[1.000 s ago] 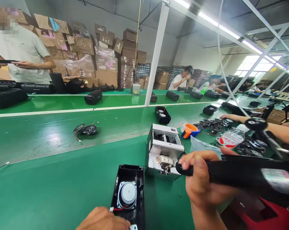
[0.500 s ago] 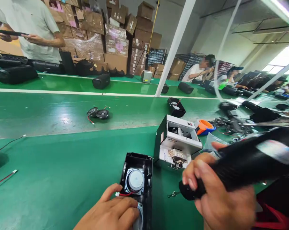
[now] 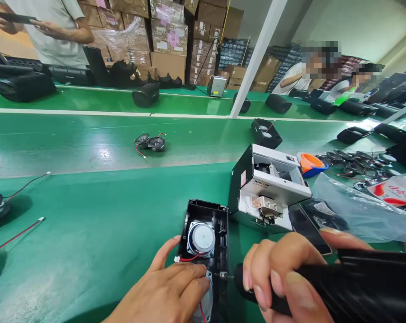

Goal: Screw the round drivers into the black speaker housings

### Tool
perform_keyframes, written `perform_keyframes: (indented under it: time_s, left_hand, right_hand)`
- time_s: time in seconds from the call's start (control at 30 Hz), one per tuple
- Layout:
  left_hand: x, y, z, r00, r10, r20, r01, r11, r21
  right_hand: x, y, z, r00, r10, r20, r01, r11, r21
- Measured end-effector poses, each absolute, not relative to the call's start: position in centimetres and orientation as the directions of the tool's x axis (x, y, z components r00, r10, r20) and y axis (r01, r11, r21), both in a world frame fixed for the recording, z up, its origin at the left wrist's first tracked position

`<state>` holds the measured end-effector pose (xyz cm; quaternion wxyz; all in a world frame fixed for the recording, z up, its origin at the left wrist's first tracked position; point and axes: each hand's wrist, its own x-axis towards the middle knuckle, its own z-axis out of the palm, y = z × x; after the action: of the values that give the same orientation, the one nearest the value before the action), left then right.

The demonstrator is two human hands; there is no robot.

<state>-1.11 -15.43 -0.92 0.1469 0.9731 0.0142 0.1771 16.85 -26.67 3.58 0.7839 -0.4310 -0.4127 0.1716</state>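
A black speaker housing (image 3: 223, 251) lies on the green bench, with one round speaker (image 3: 202, 238) seated in its upper half. A second speaker (image 3: 208, 298) sits lower, partly hidden by my left hand (image 3: 176, 287). The thumb of that hand is at the housing's left wall, and its bent fingers press over the lower speaker. A red wire with a white plug (image 3: 177, 259) lies beside the thumb. My right hand (image 3: 290, 273) is wrapped round a black electric screwdriver (image 3: 364, 278). Its bit points left, with its tip over the housing close to the lower speaker.
A white feeder machine (image 3: 273, 184) stands right behind the housing. Beyond it are an orange-and-blue bowl (image 3: 312, 163), loose speakers (image 3: 354, 161) and a plastic bag (image 3: 367, 220). Two speakers (image 3: 151, 142) lie further back; wired ones sit at left. Co-workers are across the line.
My right hand has swung the screwdriver down and left, bringing its bit from beside the housing to over it. My left hand stays on the housing. The view has tilted down.
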Motion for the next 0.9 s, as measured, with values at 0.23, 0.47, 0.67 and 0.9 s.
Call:
perform_keyframes:
  time_s: [0.23,0.47,0.67,0.9]
  left_hand:
    - [-1.4,-16.3,-2.7,0.933,0.148,0.329,0.002,-0.914,0.406]
    - [-1.8,-16.6,-5.3,0.929,0.217,0.299,0.026,-0.846,0.533]
    - [-1.7,-16.9,-5.0,0.929,0.231,0.291,0.042,-0.843,0.537]
    - [-1.1,-16.7,-2.5,0.955,0.199,0.220,0.070,-0.872,0.485]
  right_hand:
    - [16.3,-26.0,2.4,0.631,0.619,0.467,0.108,0.526,-0.843]
    - [16.2,-26.0,2.0,0.638,0.615,0.462,0.124,0.511,-0.851]
    - [16.2,-26.0,1.3,0.603,0.655,0.455,0.125,0.487,-0.865]
    - [16.1,-26.3,0.1,0.571,0.657,0.491,0.229,0.447,-0.865]
